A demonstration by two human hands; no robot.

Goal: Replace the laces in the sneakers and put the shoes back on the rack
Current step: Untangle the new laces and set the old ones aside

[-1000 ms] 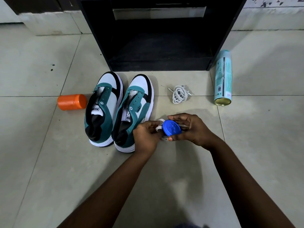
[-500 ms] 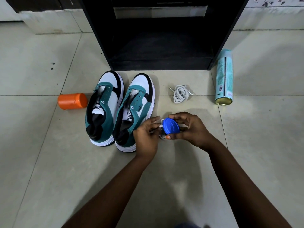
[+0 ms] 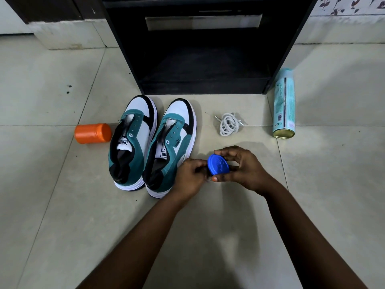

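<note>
Above a tiled floor [image 3: 62, 205], the right hand [image 3: 243, 170] pinches a blue lid [image 3: 218, 167] while the left hand [image 3: 190, 177] curls closed beside it, its contents unclear; two unlaced sneakers [image 3: 150, 142] stand just left, a coiled white lace [image 3: 228, 124] beyond, the black rack [image 3: 200, 59] behind

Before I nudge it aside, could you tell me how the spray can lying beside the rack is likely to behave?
The spray can lies on its side on smooth tile, so it would probably roll sideways if pushed. Its metal body looks rigid, likely slippery to grip.
</note>
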